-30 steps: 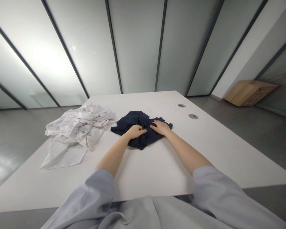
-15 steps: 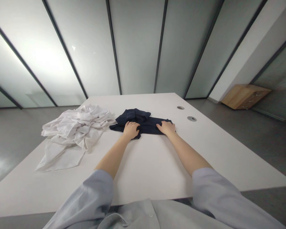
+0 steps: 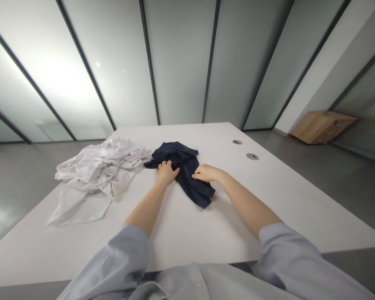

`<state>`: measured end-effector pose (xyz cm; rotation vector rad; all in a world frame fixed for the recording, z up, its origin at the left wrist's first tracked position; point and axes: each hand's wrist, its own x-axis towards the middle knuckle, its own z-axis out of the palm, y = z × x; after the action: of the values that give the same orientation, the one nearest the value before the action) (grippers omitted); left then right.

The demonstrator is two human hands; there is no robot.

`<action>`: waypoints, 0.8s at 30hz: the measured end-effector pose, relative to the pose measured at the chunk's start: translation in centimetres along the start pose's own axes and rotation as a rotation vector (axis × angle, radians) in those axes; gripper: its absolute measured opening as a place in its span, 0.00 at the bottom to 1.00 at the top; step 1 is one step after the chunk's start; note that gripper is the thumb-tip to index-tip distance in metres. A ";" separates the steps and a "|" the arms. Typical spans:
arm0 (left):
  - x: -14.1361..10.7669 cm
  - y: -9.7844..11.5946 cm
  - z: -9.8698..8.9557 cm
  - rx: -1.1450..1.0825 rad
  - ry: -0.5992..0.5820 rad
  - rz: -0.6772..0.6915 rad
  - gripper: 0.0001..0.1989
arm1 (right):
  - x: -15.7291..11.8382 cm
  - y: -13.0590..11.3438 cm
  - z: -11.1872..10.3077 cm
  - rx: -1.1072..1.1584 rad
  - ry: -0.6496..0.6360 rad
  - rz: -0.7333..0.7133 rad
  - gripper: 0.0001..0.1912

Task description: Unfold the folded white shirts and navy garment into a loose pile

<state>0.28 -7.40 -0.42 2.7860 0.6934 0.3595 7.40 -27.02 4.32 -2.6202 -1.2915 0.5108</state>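
Note:
A dark navy garment (image 3: 187, 162) lies bunched on the white table in front of me, one strip of it slanting toward me and to the right. On its left part rests my left hand (image 3: 166, 171), palm down, with its fingers over the cloth and its thumb apart. My right hand (image 3: 207, 172) is closed at the right side of the garment, thumb and fingers pinched together on its cloth. What kind of garment it is cannot be made out from the folds.
A heap of white cloth (image 3: 106, 162) lies to the left, partly over the table's edge. Two round grommets (image 3: 252, 156) are set in the white table (image 3: 287, 200) at right. Beyond stand frosted glass panels (image 3: 178, 62) and a wooden cabinet (image 3: 315, 127).
My right hand has moved left and closed on the cloth. The garment's right part has swung round toward me. My left hand has shifted slightly left.

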 end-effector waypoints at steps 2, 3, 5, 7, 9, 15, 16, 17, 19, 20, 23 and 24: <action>0.1 0.0 0.2 0.016 -0.032 0.122 0.25 | 0.8 0.6 0.2 -0.011 0.155 -0.007 0.17; 0.2 -0.1 0.4 0.002 -0.050 0.180 0.25 | 1.4 1.1 0.4 -0.016 0.252 -0.025 0.15; 0.5 -0.1 0.8 -0.054 -0.090 0.307 0.23 | 2.6 2.3 1.1 -0.023 0.377 -0.092 0.16; 1.0 -0.1 1.2 -0.118 -0.129 0.424 0.22 | 3.8 3.4 2.1 -0.046 0.377 -0.140 0.19; 1.5 -0.2 1.5 -0.155 -0.155 0.487 0.22 | 4.8 4.3 3.3 -0.092 0.337 -0.107 0.22; 3.3 -0.5 0.9 -0.026 -0.086 0.356 0.21 | 6.1 4.2 5.0 -0.146 0.321 0.133 0.28; 3.6 -0.6 0.7 -0.002 -0.046 0.296 0.21 | 6.3 3.9 5.0 -0.131 0.321 0.173 0.29; 3.8 -0.7 0.4 0.017 -0.003 0.227 0.22 | 6.6 3.6 4.9 -0.111 0.322 0.216 0.30; 4.1 -1.1 0.0 0.046 0.072 0.080 0.23 | 7.3 3.0 4.6 -0.067 0.328 0.296 0.30; 4.2 -1.4 -0.1 0.054 0.101 0.015 0.22 | 7.7 2.8 4.4 -0.045 0.331 0.323 0.30; 4.7 -2.5 -0.3 0.042 0.130 -0.135 0.20 | 8.8 3.0 3.6 -0.008 0.320 0.309 0.28; 4.9 -2.9 -0.3 0.030 0.099 -0.173 0.19 | 8.9 3.4 3.4 -0.004 0.311 0.286 0.27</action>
<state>3.16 -2.45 -0.11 2.7244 0.9624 0.4577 13.62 -21.99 -1.82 -2.7620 -0.8326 0.1268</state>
